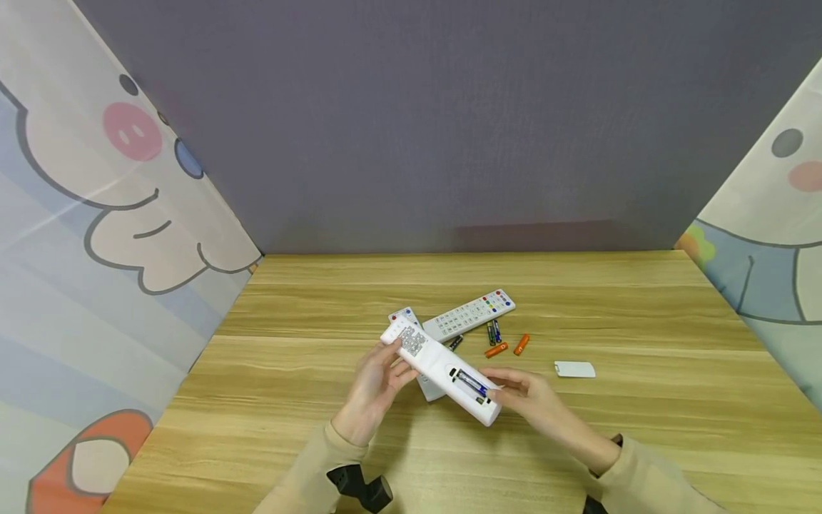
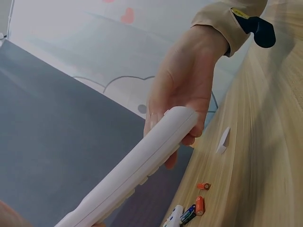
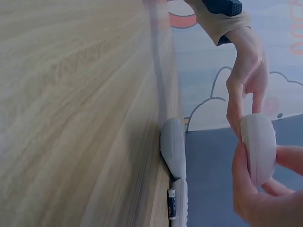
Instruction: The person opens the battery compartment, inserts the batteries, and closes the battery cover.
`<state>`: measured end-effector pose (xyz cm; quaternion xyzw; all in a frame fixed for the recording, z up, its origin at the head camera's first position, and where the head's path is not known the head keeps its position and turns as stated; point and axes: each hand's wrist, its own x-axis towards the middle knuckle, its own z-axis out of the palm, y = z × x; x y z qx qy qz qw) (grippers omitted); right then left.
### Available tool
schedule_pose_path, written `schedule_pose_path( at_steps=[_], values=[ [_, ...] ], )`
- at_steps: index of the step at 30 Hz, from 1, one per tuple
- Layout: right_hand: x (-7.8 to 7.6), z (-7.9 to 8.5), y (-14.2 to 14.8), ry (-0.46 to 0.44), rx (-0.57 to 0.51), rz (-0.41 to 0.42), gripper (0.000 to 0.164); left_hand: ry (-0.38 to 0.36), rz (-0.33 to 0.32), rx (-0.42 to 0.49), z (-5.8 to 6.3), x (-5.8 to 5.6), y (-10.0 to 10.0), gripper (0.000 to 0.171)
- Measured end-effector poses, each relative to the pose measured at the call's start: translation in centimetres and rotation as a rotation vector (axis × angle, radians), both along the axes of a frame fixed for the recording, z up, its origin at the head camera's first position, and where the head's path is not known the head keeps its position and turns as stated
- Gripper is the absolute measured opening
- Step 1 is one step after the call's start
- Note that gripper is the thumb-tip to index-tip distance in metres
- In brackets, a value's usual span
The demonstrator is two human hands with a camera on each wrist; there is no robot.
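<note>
A white remote control [image 1: 443,363] is held above the table with its back up and its battery compartment open. Inside the compartment lies a blue and dark battery [image 1: 473,383]. My left hand [image 1: 374,389] grips the remote's far-left end, thumb on its back beside a printed code. At the other end my right hand [image 1: 523,400] pinches the remote, its thumb over the compartment and the fingers along the edge; in the right wrist view its fingers [image 3: 241,165] straddle the end. Part of the compartment is hidden by the thumb. The white battery cover [image 1: 575,369] lies right of the hands.
Behind the held remote, a second remote [image 1: 472,314] lies buttons up, and another remote [image 1: 429,387] lies partly covered. Two orange batteries [image 1: 496,350] and several dark batteries [image 1: 494,332] are beside them. A grey panel [image 1: 449,128] rises at the table's back edge.
</note>
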<state>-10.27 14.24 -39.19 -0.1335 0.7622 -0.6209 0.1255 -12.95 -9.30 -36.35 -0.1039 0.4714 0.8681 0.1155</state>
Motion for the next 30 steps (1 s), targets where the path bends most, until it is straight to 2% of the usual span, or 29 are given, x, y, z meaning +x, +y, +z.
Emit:
schedule_pose_path(
  at_steps=[19,23,30],
  values=[
    [-0.09,-0.03,-0.75,-0.041,0.022,-0.061,0.039,-0.008,-0.015,0.004,-0.32,-0.19,0.00,0.041],
    [-0.17,-0.22,-0.64,-0.041,0.029,-0.034,0.040,-0.014,-0.016,-0.001,-0.41,-0.16,-0.15,0.039],
    [-0.50,-0.29,0.05,-0.002,0.054,0.058,0.039,-0.010,-0.020,0.004,-0.66,-0.25,-0.44,0.041]
  ],
)
